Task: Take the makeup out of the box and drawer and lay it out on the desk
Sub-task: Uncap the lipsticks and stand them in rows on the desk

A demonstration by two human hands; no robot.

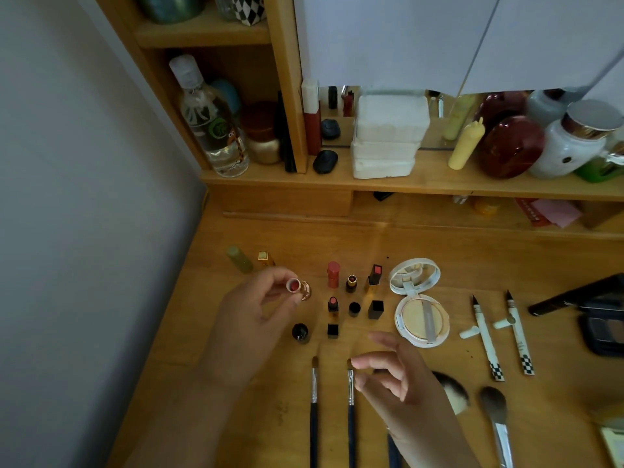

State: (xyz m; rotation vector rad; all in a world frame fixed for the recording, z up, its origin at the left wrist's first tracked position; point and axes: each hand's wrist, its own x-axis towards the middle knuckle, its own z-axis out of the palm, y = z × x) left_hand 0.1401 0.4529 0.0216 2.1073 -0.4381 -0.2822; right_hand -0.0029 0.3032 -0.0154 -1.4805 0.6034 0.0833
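Step in hand, as judged: laying out the lipsticks, near the end of that group.

Left hand [251,319], left of frame centre, pinches an uncapped lipstick [297,287] between thumb and fingertips, red end turned up toward the camera, gold barrel behind it. It is held above the desk [439,244], not yet set down.

Right hand [398,383], lower centre, hangs over the brush handles with fingers loosely curled; it holds nothing that I can see.

Already laid out on the desk:
- centre: opened lipsticks standing in a row [351,283], their black caps [354,309] in front; one round black cap [300,332] stands apart, lower left of the group, just beside the left hand.
- right of centre: open powder compact [420,304], lid with mirror tilted back.
- further right: two eyeliner pens [486,339], caps off beside them.
- bottom: brushes [314,400] lying parallel.
- right edge: dark palette [604,332].

Box and drawer: not identifiable in frame.

Next move, as judged: lower the held lipstick upright into the open spot left of the row, behind the round black cap, base flat so it does not topple its neighbours.
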